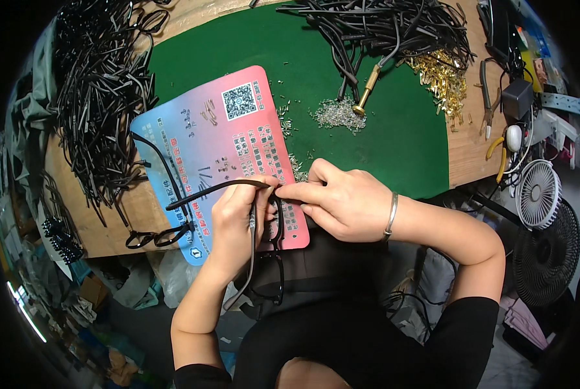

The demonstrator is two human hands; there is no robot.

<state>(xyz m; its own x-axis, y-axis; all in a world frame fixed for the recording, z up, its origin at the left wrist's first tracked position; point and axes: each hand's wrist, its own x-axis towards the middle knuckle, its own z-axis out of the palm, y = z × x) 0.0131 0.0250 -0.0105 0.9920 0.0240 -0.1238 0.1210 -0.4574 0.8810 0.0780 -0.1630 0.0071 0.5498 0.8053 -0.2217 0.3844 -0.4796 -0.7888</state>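
Observation:
My left hand (235, 211) is closed round a pair of black eyeglasses (279, 275), held above the near edge of a pink and blue printed mat (202, 87). One black temple (206, 190) of the glasses sticks out leftward across my fingers; another points down. My right hand (351, 202) meets the left at the hinge end of that temple, thumb and forefinger pinched together. Whatever lies between those fingertips is too small or hidden to name. Small metal pieces (209, 111) and dark screw-like bits (204, 176) lie on the mat.
Green cloth (387, 152) covers the wooden bench. On it lie a brass screwdriver (370, 84), tiny silver screws (338, 117), gold parts (442, 81) and black temples (394, 26). Black frames (102, 97) heap at left, with eyeglasses (159, 238) nearer. Pliers (487, 97) and fans (538, 194) stand right.

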